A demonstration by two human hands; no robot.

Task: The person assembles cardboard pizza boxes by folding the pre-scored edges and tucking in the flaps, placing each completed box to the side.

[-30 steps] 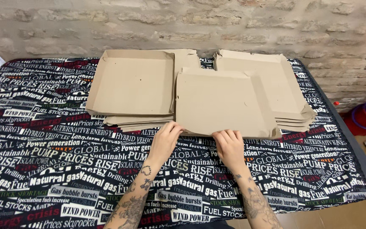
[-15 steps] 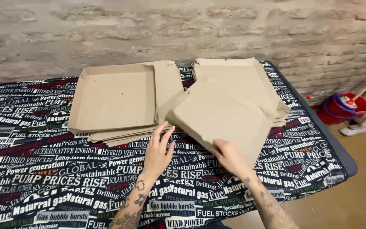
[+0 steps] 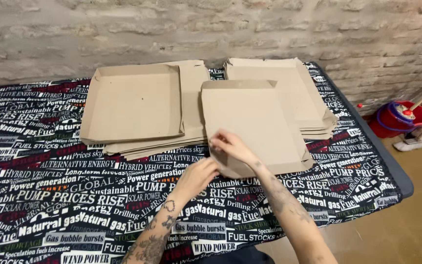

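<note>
Now I'm folding the flat box (image 3: 252,124) on the desk (image 3: 50,195): both hands, left (image 3: 196,177) & right (image 3: 230,146), fingers gripping its near edge. Next, I think, push the flap up.

Makeshift workroom: bare brick wall (image 3: 211,24), mop bucket (image 3: 399,120).

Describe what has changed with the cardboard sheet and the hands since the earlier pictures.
The flat cardboard sheet was lifted and turned, and now lies square again. The right hand now grips its near-left corner, with the left hand just below. Both cardboard stacks stayed in place.
</note>
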